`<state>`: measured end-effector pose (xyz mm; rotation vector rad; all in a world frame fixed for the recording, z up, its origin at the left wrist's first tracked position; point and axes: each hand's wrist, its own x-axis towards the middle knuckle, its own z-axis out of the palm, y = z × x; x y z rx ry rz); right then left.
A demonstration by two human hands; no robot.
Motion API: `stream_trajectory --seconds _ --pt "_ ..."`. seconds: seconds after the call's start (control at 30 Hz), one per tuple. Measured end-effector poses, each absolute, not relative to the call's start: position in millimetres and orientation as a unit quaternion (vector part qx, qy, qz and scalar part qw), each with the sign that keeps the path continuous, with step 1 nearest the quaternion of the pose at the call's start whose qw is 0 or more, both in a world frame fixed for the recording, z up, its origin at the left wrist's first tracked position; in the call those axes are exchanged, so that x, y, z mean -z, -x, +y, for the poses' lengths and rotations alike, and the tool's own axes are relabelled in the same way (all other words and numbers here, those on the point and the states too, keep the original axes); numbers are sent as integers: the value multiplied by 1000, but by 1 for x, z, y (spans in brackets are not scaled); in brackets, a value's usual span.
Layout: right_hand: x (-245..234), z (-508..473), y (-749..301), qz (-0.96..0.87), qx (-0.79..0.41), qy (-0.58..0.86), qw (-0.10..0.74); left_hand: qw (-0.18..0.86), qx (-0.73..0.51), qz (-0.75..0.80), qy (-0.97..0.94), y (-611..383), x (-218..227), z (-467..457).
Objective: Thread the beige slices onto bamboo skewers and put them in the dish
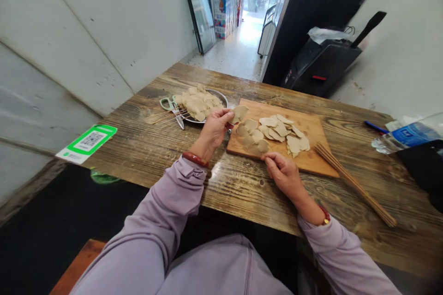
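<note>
My left hand pinches a flat beige slice at the near left corner of a wooden cutting board. A row of threaded beige slices runs from that slice down to my right hand, whose fingers are closed at the row's near end, by the board's front edge; the skewer itself is too thin to see. More loose slices lie spread over the board.
A metal plate heaped with slices sits left of the board, with green-handled scissors and thin skewers beside it. A bundle of bamboo skewers lies at the right, a plastic bottle beyond. A green QR sign hangs off the left edge.
</note>
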<state>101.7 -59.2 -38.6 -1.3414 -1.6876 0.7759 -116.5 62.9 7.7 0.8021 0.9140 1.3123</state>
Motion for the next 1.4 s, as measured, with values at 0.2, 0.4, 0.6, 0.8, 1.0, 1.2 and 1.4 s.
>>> stream_trajectory --seconds 0.2,0.4,0.6,0.8,1.0,1.2,1.4 --pt "40 -59 -101 -663 -323 534 414 639 -569 392 -338 116 -7 63" --pt "44 -58 -105 -662 -324 539 408 661 -551 395 -323 118 -8 63" --pt "44 -57 -105 -669 -309 541 405 665 -544 393 -329 118 -9 62" --pt "46 -57 -103 -675 -292 544 404 659 -550 391 -332 114 -9 60" --pt "47 -57 -101 -673 -295 545 403 626 -572 391 -358 112 -7 58" --pt "46 -59 -94 -649 -338 542 413 582 -593 400 -387 111 -4 60" --pt "44 -58 -89 -624 -368 540 428 600 -603 387 -357 112 -4 61"
